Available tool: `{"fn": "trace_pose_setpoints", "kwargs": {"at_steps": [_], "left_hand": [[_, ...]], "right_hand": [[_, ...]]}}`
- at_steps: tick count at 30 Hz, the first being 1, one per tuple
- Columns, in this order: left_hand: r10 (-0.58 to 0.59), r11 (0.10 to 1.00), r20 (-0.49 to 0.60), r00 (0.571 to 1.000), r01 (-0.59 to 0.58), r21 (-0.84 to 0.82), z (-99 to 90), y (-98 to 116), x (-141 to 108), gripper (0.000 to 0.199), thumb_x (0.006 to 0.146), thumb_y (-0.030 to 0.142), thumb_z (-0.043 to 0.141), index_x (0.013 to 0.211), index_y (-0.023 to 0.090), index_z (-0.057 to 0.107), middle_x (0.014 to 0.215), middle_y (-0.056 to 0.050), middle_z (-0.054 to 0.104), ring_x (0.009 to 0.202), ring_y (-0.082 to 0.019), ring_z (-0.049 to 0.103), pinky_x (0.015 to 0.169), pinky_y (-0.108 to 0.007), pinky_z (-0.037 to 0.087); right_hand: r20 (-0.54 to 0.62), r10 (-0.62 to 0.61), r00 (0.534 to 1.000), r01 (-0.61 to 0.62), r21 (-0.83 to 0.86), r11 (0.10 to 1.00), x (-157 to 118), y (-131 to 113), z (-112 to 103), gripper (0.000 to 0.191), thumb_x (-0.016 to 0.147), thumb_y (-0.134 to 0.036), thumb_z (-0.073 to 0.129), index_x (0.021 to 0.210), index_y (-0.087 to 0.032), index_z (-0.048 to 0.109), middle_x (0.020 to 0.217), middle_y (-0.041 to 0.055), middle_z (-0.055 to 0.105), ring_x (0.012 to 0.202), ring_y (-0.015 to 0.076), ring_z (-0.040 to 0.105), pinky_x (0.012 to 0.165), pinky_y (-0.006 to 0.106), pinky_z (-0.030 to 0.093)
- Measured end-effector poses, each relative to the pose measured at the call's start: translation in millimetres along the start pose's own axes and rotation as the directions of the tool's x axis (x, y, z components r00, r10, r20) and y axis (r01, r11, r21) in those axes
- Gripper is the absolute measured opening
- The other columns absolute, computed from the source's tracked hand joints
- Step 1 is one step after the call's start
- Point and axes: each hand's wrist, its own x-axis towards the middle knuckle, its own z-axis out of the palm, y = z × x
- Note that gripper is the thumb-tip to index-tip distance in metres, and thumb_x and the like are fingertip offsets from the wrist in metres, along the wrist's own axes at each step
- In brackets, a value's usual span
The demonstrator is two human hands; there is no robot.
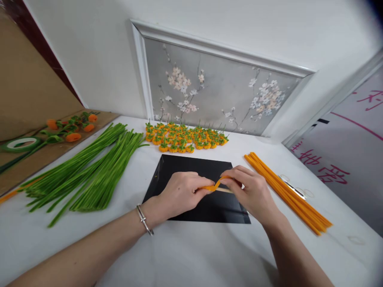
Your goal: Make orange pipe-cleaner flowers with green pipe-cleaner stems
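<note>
Above a black mat (194,165), both hands pinch a short orange pipe cleaner (216,185) that bends between them. My left hand (181,195), a silver bangle on its wrist, is closed on the left part with thumb and forefinger. With its fingertips, my right hand (251,195) grips the other end. A thin pale stick (224,190) runs just below the orange strand between the hands; its ends are hidden by the fingers, and I cannot tell which hand holds it.
Green pipe cleaners (98,179) lie bundled on the left, orange pipe cleaners (287,193) on the right beside tweezers (292,186). Small orange pumpkin-like pieces (181,148) with green tops stand in rows behind the mat. Green tape (22,144) and orange flowers (73,137) sit on cardboard at far left.
</note>
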Motion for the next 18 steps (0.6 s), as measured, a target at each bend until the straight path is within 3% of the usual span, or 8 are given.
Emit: {"fn": "trace_pose_setpoints", "kwargs": {"at_steps": [3,5,9,12,18], "left_hand": [[0.032,0.999,-0.046,0.998,-0.033,-0.021,3.0,0,-2,0.018,0.088,0.021,0.055,0.1,0.022,0.068,0.069,0.001,0.065,0.061,-0.012,0.056,0.056,-0.021,0.04],[0.051,0.997,-0.089,0.995,-0.056,-0.059,6.2,0,-3,0.028,0.086,0.019,0.057,0.114,0.021,0.062,0.073,0.001,0.066,0.063,-0.012,0.058,0.058,-0.021,0.042],[0.069,0.995,-0.127,0.989,-0.078,-0.067,8.7,1,-4,0.037,0.086,0.02,0.057,0.123,0.023,0.057,0.078,0.001,0.069,0.065,-0.013,0.061,0.059,-0.022,0.045],[0.027,0.998,-0.155,0.988,-0.034,-0.044,6.8,2,-3,0.03,0.088,0.022,0.056,0.117,0.023,0.062,0.076,0.0,0.07,0.064,-0.013,0.062,0.057,-0.022,0.045],[-0.072,0.996,-0.157,0.985,0.063,-0.06,6.2,-8,-1,0.025,0.089,0.015,0.052,0.106,0.024,0.068,0.089,0.0,0.073,0.077,-0.014,0.067,0.069,-0.023,0.049]], "right_hand": [[0.065,0.078,0.995,-0.083,0.071,0.994,2,5,-1,0.014,0.088,-0.027,0.057,0.084,-0.022,0.07,0.075,0.0003,0.066,0.065,0.0127,0.06,0.061,0.023,0.047],[0.168,0.141,0.976,-0.163,0.124,0.979,2,9,-2,0.017,0.088,-0.03,0.057,0.081,-0.021,0.07,0.071,-0.0006,0.065,0.061,0.0122,0.057,0.056,0.022,0.044],[0.418,0.18,0.89,-0.266,0.159,0.951,1,14,0,0.033,0.091,-0.037,0.049,0.069,-0.018,0.065,0.058,-0.0031,0.056,0.052,0.0103,0.048,0.046,0.022,0.034],[0.485,0.161,0.86,-0.251,0.128,0.959,-2,14,5,0.032,0.092,-0.032,0.046,0.066,-0.018,0.06,0.057,-0.004,0.054,0.051,0.0096,0.046,0.047,0.022,0.035],[0.492,0.087,0.866,-0.102,0.003,0.995,-8,-3,9,0.032,0.092,-0.025,0.049,0.06,-0.02,0.051,0.054,-0.0059,0.049,0.048,0.0083,0.042,0.047,0.02,0.033]]}}
